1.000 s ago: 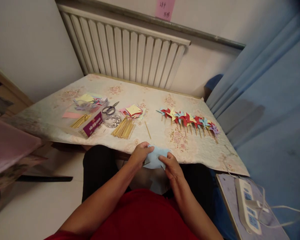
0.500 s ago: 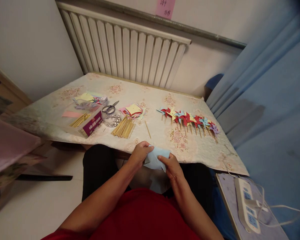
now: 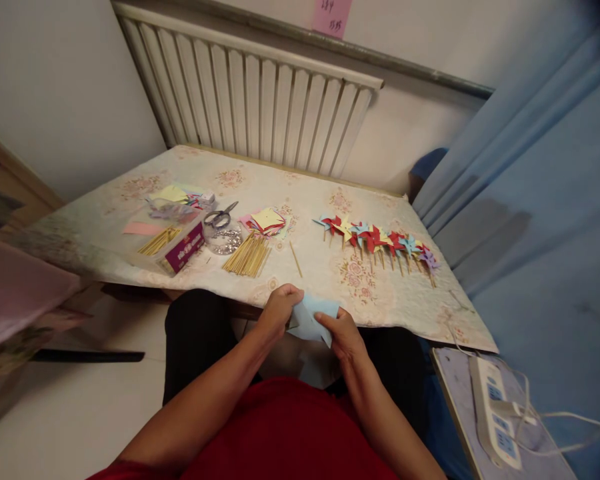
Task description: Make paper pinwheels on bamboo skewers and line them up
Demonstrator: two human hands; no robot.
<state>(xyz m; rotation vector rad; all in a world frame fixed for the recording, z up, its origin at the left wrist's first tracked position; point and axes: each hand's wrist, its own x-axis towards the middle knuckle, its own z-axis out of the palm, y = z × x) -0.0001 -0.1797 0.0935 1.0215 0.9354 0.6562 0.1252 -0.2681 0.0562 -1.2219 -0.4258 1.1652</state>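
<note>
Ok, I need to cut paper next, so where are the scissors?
In the head view, the scissors lie on the table, left of centre, beside the stack of paper squares and just beyond the loose sticks.

Both hands — left hand, right hand — pinch a blue paper.

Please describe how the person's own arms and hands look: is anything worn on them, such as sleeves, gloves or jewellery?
Both forearms are bare up to the picture's lower edge; no sleeve reaches them. The left hand and the right hand wear no gloves. No watch, ring or bracelet shows. A red garment covers the body between the arms.
</note>
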